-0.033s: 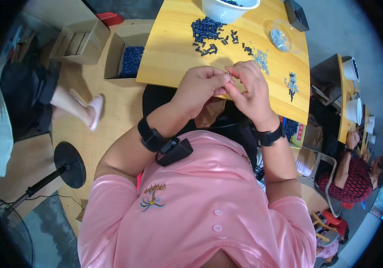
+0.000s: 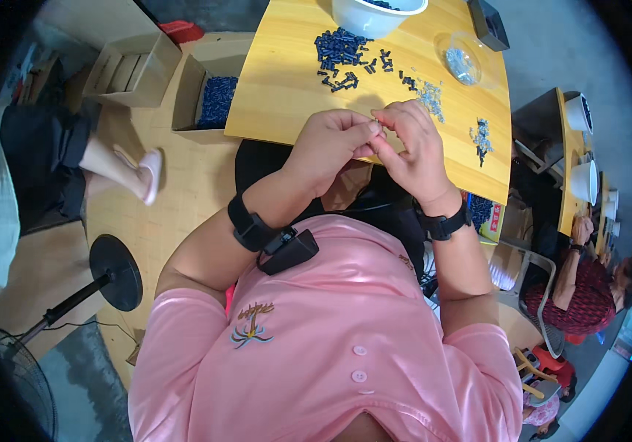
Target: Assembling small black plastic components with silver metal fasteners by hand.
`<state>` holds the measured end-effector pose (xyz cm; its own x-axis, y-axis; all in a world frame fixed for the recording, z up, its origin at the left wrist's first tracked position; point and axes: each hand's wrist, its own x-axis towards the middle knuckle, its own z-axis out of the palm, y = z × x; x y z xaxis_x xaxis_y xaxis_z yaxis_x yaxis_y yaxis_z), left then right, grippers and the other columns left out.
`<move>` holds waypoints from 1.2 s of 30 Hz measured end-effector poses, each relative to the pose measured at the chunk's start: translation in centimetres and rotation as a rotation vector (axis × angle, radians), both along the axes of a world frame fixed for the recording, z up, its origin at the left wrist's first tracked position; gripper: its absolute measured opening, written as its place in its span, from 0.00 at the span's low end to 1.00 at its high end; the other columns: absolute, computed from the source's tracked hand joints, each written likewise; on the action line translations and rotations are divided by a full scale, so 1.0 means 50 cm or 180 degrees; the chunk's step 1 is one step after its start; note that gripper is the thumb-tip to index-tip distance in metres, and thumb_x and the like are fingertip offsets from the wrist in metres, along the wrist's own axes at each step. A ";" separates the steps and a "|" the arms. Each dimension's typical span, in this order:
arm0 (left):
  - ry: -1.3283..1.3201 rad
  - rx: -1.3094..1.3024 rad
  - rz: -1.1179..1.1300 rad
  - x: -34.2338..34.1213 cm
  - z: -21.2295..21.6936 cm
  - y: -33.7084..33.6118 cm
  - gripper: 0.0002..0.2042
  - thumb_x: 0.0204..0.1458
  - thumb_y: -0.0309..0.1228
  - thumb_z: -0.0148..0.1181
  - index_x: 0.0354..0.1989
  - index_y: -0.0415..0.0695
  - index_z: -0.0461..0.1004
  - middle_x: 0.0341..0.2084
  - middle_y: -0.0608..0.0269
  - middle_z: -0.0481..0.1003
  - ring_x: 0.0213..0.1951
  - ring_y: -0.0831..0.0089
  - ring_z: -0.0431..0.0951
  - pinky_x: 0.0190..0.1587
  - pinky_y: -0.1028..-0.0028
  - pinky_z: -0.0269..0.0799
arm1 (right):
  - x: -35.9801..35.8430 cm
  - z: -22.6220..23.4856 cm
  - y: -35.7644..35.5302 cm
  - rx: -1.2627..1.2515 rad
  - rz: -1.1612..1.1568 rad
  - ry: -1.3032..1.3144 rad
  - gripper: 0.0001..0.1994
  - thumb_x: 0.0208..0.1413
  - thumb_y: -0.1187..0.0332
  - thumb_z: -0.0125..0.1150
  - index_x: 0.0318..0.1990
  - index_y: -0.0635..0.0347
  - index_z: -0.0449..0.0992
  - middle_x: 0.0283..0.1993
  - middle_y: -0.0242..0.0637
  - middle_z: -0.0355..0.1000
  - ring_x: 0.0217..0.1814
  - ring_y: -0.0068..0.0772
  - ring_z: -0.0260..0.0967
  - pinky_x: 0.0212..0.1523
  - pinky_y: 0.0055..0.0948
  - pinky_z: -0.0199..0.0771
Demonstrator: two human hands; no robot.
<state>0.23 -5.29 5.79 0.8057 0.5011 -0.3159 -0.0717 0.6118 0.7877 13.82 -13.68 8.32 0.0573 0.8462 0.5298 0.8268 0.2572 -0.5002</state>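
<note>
Both hands meet just above the near edge of a smooth, pale yellow wooden table. The left hand is curled, thumb and forefinger pinched together at the tips; the right hand faces it with its fingers bent inward, and the fingertips of the two touch. Whatever small part sits between them is almost wholly covered by the fingers; it may be one of the tiny pieces from the table, but the view is too coarse to say, and I cannot tell which hand actually has the grip on it.

Beyond the hands lies a loose heap of small dark blue parts, blocky and matte. To its right, a scatter of pale grey bits lies near the right hand, and another little cluster sits close to the table's right edge. A round white bowl is cut off by the top of the frame. A clear shallow dish holds more greyish bits.

Each wrist wears a black band; the left band has a boxy black unit beside it. The pink shirt is soft knit with buttons. A cardboard box on the floor to the left holds more blue parts.
</note>
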 end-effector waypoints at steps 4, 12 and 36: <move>0.0081 0.0142 0.0093 0.003 0.002 -0.008 0.07 0.54 0.30 0.56 0.34 0.38 0.75 0.28 0.65 0.75 0.30 0.80 0.74 0.34 0.81 0.71 | -0.005 -0.007 -0.007 -0.0068 -0.0021 0.0027 0.11 0.43 0.74 0.60 0.36 0.66 0.72 0.34 0.46 0.68 0.38 0.48 0.65 0.40 0.37 0.67; 0.0480 0.0469 -0.0085 0.001 -0.006 -0.011 0.07 0.54 0.28 0.55 0.32 0.37 0.74 0.28 0.63 0.75 0.29 0.80 0.74 0.34 0.80 0.71 | -0.007 0.011 -0.020 -0.0298 -0.0360 -0.0373 0.09 0.43 0.70 0.61 0.31 0.65 0.71 0.30 0.46 0.67 0.36 0.47 0.66 0.38 0.38 0.68; 0.1045 0.2117 -0.0300 -0.043 0.044 -0.065 0.06 0.51 0.26 0.57 0.30 0.35 0.76 0.22 0.65 0.76 0.26 0.84 0.71 0.29 0.80 0.68 | -0.030 0.027 -0.056 -0.0083 0.0124 -0.1348 0.08 0.28 0.66 0.61 0.15 0.56 0.69 0.18 0.35 0.62 0.23 0.39 0.64 0.24 0.35 0.66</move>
<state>-1.90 -8.54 8.00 0.7711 0.6039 -0.2019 0.2601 -0.0093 0.9655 12.33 -16.46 9.65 -0.1930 0.8568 0.4781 0.9506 0.2840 -0.1251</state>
